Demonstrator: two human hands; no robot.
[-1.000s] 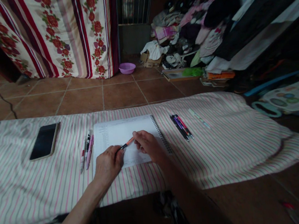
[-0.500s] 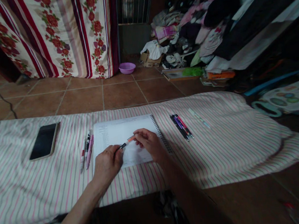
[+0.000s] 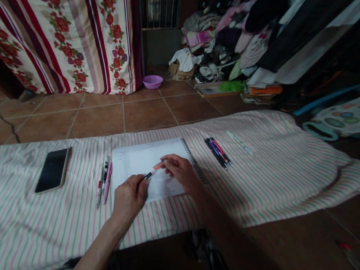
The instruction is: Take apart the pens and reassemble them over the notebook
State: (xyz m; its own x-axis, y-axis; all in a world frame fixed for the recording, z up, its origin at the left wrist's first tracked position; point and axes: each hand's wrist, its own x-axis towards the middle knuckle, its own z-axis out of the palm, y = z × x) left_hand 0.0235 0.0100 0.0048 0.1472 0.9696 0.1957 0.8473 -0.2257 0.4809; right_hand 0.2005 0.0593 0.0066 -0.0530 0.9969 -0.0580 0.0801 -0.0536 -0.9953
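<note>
Over an open spiral notebook [image 3: 143, 155], my two hands hold the pieces of a slim pen end to end. My left hand [image 3: 131, 194] is closed on a black pen part [image 3: 147, 175] that points up and right. Between finger and thumb, my right hand [image 3: 179, 170] pinches an orange pen part [image 3: 159, 165]. A pale bit shows between the two parts; whether they touch I cannot tell. Left of the notebook lie several pens [image 3: 108, 183], one of them pink. To its right rest dark, purple and red pens [image 3: 218, 152] and a pale pen [image 3: 240, 143].
A smartphone [image 3: 53, 170] lies at the left on the striped cloth [image 3: 270, 176] covering the low surface. Beyond it are the tiled floor [image 3: 99, 118], a purple basin [image 3: 153, 82], a floral curtain [image 3: 83, 41] and a heap of clothes [image 3: 214, 39].
My right hand has shifted very slightly to the right and up with the orange part, widening the gap to the black part a little. My left hand stays put.
</note>
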